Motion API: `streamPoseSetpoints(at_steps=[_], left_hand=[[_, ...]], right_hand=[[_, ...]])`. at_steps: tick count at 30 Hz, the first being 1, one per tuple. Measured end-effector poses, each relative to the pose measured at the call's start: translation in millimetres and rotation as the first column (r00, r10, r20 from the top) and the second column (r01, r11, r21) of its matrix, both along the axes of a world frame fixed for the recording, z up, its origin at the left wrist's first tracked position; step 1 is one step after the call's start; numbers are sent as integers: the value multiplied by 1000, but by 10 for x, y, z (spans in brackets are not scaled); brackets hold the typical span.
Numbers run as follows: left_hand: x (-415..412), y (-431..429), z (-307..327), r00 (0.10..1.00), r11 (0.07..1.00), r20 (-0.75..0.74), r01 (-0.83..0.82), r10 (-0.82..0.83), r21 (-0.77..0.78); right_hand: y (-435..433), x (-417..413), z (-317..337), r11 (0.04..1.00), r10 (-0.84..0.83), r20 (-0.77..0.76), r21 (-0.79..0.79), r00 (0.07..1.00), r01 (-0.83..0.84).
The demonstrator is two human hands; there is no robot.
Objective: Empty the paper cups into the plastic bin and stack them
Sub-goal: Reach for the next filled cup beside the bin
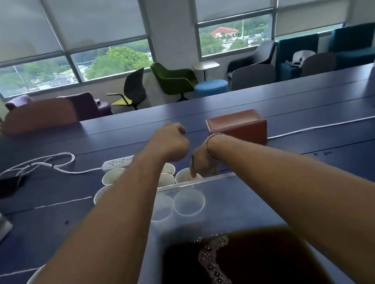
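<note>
Left of the left hand, a white power strip lies just beyond a cluster of paper cups. The left hand hovers above the cluster, its fingers curled into a fist with nothing seen inside. Just right and lower, the right hand points its fingers down onto the rightmost cup; I cannot tell whether they pinch it. Beneath both forearms, the plastic bin holds dark liquid. A brown box stands beyond the right wrist.

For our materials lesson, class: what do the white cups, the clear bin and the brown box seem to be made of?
The cups: likely paper, matt white, thin rims. The bin: clear plastic, glossy; cups and table show through its wall. The box: unclear, perhaps plastic or leather-look; smooth matt reddish-brown, rounded edges.
</note>
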State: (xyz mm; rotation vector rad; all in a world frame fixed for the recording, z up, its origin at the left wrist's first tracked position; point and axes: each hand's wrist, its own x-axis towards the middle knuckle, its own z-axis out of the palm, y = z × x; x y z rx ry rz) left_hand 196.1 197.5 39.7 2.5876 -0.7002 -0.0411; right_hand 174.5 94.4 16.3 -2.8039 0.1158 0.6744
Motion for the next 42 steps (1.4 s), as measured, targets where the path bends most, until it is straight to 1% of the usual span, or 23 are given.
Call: streamPoseSetpoints(at_steps=[4,5,7,9,12,14,16,18,19,21,23,25,29,32,33,35,37,39,42], left_hand=[[99,-19,-37,999,996,-38,38,-35,79],[106,-32,-40,998,994,-39,43,-40,96],[100,-56,-31,998,991,-38,49,-45,125],[106,-73,-31,998,990,-34,51,-47,128],[126,-86,-53,998,989,-37,55,-50,137],[148,-91,-104,998,986,-44,51,-45,159],[138,-104,-145,999,986,-41,24,-18,163],[121,-102,-168,998,990,-42,-36,42,137],[96,-108,-157,996,990,-52,-68,75,123],[12,-134,-93,985,989,-117,-118,128,90],[-107,-172,4,961,989,-234,-146,145,15],[-233,-202,126,950,985,-289,-150,119,-87],[-465,-216,436,954,938,-289,-174,85,-301],[-656,-158,654,962,923,-267,-150,54,-356],[-714,-133,696,968,925,-248,-135,45,-356],[-832,-79,728,978,924,-200,-128,57,-359],[-963,-37,707,977,905,-194,-155,82,-396],[-1096,-5,663,977,899,-201,-155,78,-409],[-1278,57,589,978,902,-204,-132,50,-411]], right_hand=[[-24,80,-110,971,103,-155,-199,983,-133],[-53,109,-133,968,90,-159,-218,983,-124],[-109,151,-189,972,80,-150,-209,985,-111],[-122,117,-184,978,79,-111,-186,991,-99],[-177,58,-119,990,42,-12,-133,999,-43],[-222,3,-30,986,43,25,-160,999,-38],[-277,-80,85,973,41,93,-230,995,-19],[-349,-97,192,962,40,148,-272,988,1],[-386,-132,266,967,24,173,-255,985,21],[-447,-230,444,969,25,211,-244,977,28],[-494,-362,645,971,53,239,-241,969,6],[-523,-499,871,986,31,257,-167,966,13],[-551,-785,1245,999,-16,353,-32,936,29],[-548,-1044,1355,993,-75,461,117,884,23],[-560,-1126,1342,981,-118,477,192,871,28],[-579,-1266,1262,942,-207,460,333,863,48],[-553,-1396,1120,901,-271,426,428,863,72],[-488,-1491,926,864,-286,415,501,864,45],[-378,-1610,608,757,-341,407,653,847,-9]])
